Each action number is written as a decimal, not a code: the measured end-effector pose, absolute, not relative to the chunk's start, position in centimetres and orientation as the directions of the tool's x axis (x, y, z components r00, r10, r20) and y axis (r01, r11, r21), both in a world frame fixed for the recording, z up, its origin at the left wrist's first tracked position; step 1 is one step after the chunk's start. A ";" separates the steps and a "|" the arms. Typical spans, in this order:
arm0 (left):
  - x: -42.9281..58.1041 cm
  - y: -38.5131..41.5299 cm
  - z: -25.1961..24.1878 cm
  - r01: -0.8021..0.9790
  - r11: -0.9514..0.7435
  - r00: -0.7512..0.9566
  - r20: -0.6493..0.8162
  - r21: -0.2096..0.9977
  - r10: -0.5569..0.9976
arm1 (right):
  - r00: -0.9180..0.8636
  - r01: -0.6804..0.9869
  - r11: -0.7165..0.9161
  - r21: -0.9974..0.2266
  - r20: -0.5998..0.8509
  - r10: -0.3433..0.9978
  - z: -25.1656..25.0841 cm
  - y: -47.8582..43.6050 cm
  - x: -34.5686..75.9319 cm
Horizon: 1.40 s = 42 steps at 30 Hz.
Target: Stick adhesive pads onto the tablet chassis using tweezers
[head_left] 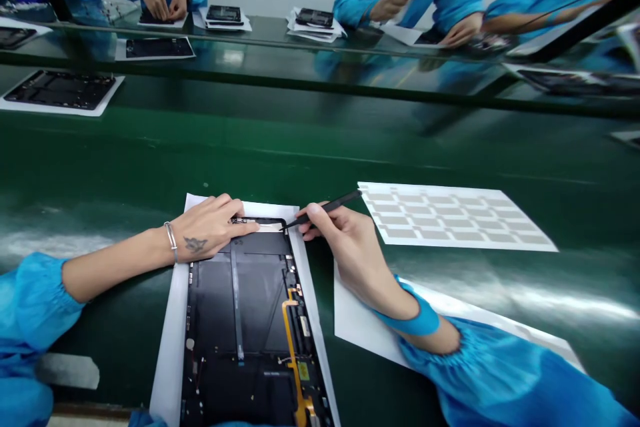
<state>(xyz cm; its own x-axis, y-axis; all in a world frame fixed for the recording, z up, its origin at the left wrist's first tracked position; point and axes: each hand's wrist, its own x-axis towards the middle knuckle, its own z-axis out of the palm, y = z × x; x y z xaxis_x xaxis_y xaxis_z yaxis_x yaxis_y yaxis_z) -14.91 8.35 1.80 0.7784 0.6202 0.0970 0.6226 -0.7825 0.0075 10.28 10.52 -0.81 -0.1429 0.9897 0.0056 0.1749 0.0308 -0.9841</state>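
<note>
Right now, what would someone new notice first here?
An opened tablet lies on white paper at near centre. The left hand presses its top edge while the right hand holds a black tool there. A sheet of pale stickers lies to the right.

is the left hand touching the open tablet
Touching. The head view shows the left hand resting on the top edge of the tablet, fingers flat on it, no gap. The right hand holds tweezers nearby.
</note>
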 end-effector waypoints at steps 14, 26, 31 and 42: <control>-15.1 8.3 1.9 0.634 -0.772 0.769 0.074 0.046 0.635 | -0.128 0.123 -0.112 -0.986 -0.127 0.984 0.1 11.4 9.6; -13.9 8.8 2.9 0.609 -0.789 0.787 -0.058 -0.082 0.614 | -0.045 0.281 0.185 -0.942 0.180 0.983 0.3 11.4 10.2; -11.5 9.6 3.4 0.642 -0.755 0.745 -0.122 -0.133 0.655 | -0.035 0.229 0.229 -0.946 0.227 0.973 1.2 11.6 10.8; -16.4 8.7 1.8 0.527 -0.764 0.794 0.105 0.371 0.599 | -0.429 0.287 0.342 -0.895 0.199 0.881 -0.1 11.6 9.3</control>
